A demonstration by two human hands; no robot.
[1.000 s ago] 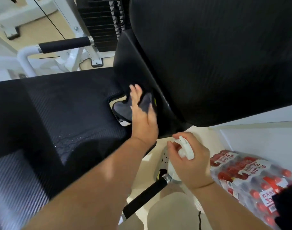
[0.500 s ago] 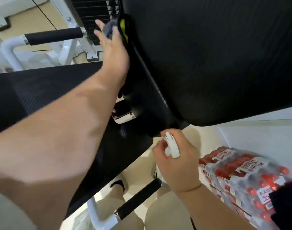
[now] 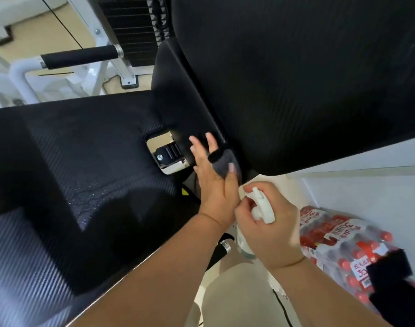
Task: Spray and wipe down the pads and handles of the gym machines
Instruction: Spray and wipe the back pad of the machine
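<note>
Seat pad [image 3: 88, 147]: black, wet droplets near front.
Left hand [image 3: 213, 182]: grey cloth [image 3: 224, 162] pinched, fingers spread, at backrest pad [image 3: 296, 79] base.
Right hand [image 3: 271, 230]: wrapped around white spray bottle [image 3: 260, 206].

You are working with both forearms showing bare up to the frame's edge, no sleeves reaching your left hand [image 3: 216, 185] or right hand [image 3: 270, 230]. No ring, watch or glove is showing on either. Below your right hand, you are wearing light beige shorts [image 3: 244, 300].
</note>
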